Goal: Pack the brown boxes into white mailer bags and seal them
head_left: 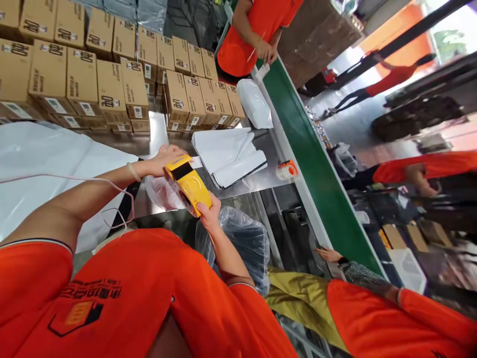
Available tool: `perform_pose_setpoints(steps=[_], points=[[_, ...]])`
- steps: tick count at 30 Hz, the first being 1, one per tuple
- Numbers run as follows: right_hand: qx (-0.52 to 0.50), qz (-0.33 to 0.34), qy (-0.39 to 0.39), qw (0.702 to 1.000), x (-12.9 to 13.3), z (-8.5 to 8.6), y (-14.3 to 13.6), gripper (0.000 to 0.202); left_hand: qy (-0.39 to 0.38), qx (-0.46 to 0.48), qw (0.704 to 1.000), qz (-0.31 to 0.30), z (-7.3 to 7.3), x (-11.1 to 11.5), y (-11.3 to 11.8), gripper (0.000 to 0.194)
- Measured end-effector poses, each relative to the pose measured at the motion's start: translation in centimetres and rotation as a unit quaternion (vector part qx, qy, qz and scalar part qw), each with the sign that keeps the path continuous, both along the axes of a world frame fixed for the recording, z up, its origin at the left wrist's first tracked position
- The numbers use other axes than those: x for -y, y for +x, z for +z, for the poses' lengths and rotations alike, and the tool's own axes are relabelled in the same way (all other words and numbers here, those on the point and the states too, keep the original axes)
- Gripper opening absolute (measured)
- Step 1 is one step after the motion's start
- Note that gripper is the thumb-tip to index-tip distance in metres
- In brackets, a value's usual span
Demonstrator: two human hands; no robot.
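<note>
I hold a yellow handheld device with a dark screen over the metal table. My right hand grips its near end from below. My left hand wraps around its far end, fingers beside a small white label sticking out there. A crumpled clear plastic bag lies just under the device. A thin white cord loops over my left forearm.
A stack of white mailer bags lies beyond the device, with an orange tape roll by the green conveyor belt. Cardboard boxes are stacked behind. A bag-lined bin stands below. A co-worker stands far; another's hand is near.
</note>
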State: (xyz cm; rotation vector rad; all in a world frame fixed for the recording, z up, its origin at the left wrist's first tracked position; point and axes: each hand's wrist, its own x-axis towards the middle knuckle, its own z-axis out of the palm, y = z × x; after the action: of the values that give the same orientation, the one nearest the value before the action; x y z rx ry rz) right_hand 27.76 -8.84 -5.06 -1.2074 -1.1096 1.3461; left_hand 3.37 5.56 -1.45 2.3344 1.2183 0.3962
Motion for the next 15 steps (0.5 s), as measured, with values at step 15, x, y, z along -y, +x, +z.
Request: perform_pose_setpoints(steps=[15], points=[[0.069, 0.018, 0.006, 0.997, 0.3, 0.8, 0.7, 0.048, -0.355, 0.312, 0.862, 0.185, 0.7, 2.6, -0.3, 0.034]])
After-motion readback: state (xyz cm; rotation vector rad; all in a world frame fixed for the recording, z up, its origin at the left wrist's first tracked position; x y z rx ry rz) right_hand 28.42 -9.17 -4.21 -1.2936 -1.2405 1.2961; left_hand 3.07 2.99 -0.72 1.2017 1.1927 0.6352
